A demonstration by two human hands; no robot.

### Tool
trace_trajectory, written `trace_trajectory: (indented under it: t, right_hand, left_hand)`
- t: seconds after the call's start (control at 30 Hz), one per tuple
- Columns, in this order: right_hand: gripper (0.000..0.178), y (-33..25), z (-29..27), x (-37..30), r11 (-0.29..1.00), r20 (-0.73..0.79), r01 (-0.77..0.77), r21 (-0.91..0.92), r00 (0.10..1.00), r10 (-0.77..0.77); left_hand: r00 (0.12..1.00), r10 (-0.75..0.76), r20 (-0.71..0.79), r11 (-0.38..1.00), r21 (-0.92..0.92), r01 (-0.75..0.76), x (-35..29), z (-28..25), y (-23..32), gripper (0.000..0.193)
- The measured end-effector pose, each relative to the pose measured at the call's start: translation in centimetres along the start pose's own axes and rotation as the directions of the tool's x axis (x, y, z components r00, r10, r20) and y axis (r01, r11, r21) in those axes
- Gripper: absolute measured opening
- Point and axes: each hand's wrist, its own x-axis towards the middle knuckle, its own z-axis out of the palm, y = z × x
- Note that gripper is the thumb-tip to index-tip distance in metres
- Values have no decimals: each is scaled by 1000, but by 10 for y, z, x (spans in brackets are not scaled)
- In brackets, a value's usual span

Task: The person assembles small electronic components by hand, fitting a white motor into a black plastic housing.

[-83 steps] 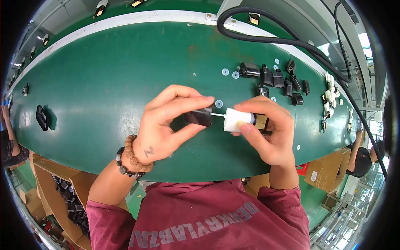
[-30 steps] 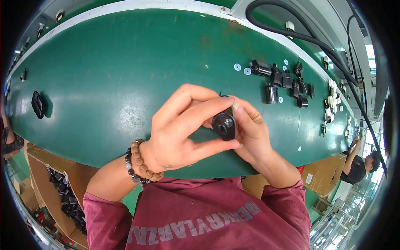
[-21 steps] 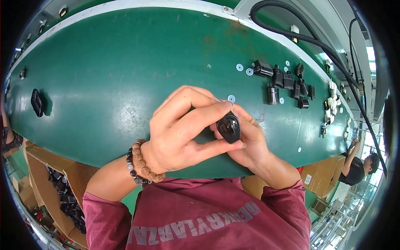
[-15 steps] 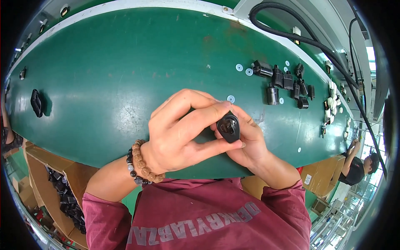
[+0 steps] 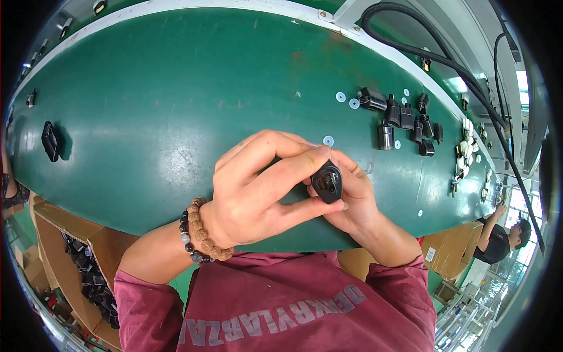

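A small glossy black plastic part (image 5: pixel 326 182) is held between my hands above the green tabletop. Its end facing me is teardrop-shaped and has a hollow in it. My left hand (image 5: pixel 249 193), with beaded bracelets at the wrist, pinches its rim between the thumb below and a finger above. From the other side my right hand (image 5: pixel 356 202) grips the part; several of its fingers are hidden behind it. Just beyond the fingertips lies a pale ring-shaped washer (image 5: pixel 328 141). An oval black shell (image 5: pixel 50 141) rests at the far left of the table.
Several black plastic pieces (image 5: pixel 385 136) cluster right of my hands, among more pale washers (image 5: pixel 354 104). White parts (image 5: pixel 467 146) line the right side. A thick black cable (image 5: pixel 404 47) hangs overhead. Open cardboard box (image 5: pixel 105 234) with black parts, lower left; a person (image 5: pixel 498 240) at right.
The whole view has shifted slightly. Both hands keep the same hold on the black part, which has tilted a little.
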Motion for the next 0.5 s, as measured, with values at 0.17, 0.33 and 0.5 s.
trace_trajectory:
  t: [0.17, 0.33, 0.5]
  right_hand:
    - [29, -3, 2, -3, 999, 40, 12, -52, 999, -10]
    - [31, -18, 0, 0, 725, 150, 426, -541, 897, -415]
    - [61, -39, -12, 7, -152, 745, 763, -629, 535, -398]
  left_hand:
    - [999, -33, 28, 999, -4, 33, 2, 0, 2, 56]
    - [992, -30, 124, 994, -104, 43, 6, -9, -1, 53]
    - [914, -270, 303, 925, -183, 334, 7, -8, 4, 43]
